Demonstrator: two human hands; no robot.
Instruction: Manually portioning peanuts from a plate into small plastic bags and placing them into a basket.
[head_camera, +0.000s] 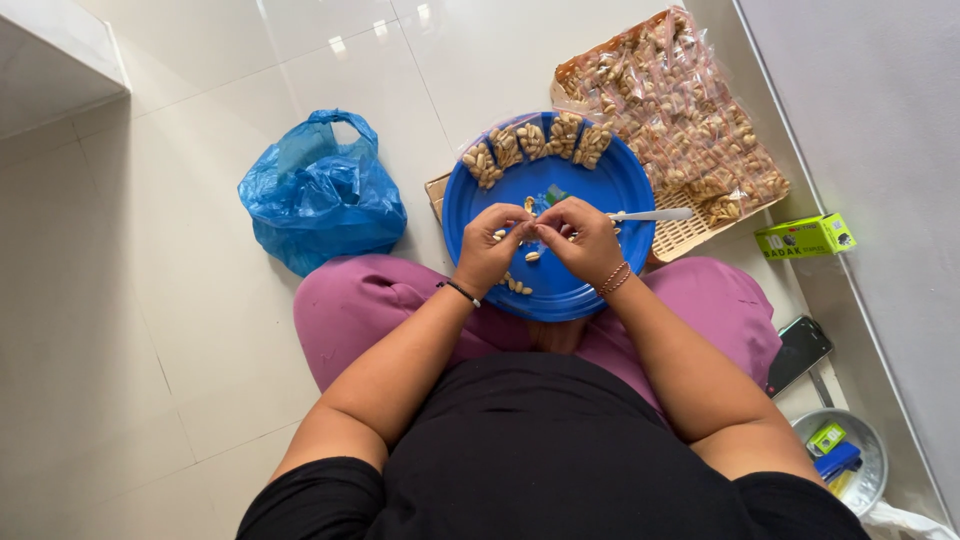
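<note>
Step in hand, as judged: filling a small clear packet with nuts. Left hand (488, 243) and right hand (585, 237) meet over the blue plate (620, 185), both grips pinched narrow on the packet (531, 227) between them. Next move calls for a steady fingertip hold.

Containers:
- Plate: loose nuts (517, 285) near, filled packets (535, 145) along far rim.
- Woven tray (680, 235), far right: many filled packets.
- Blue plastic bag (320, 195), left on floor: contents hidden.
- Metal bowl (868, 440), near right: small coloured items.

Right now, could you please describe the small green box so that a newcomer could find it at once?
Start at the blue round tray on the person's lap, then go right past the woven tray of packed nuts. The small green box lies alone on the floor by the wall, the only bright green rectangular carton there.
</note>
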